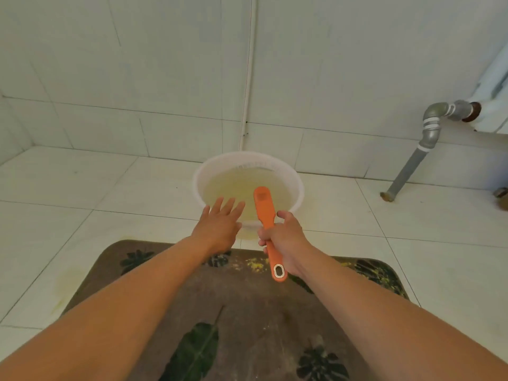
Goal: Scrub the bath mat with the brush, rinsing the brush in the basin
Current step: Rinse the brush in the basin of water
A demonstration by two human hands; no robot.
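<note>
Brush [265, 215], one, orange: the right hand [286, 240] grips its handle with curled fingers; bristles unseen, its head over cloudy water in the one white basin [299, 185]. Left hand [220, 229], fingers straight and spread, hides part of the near rim. One leaf-print bath mat [247, 312] lies nearest, cut off below.
</note>
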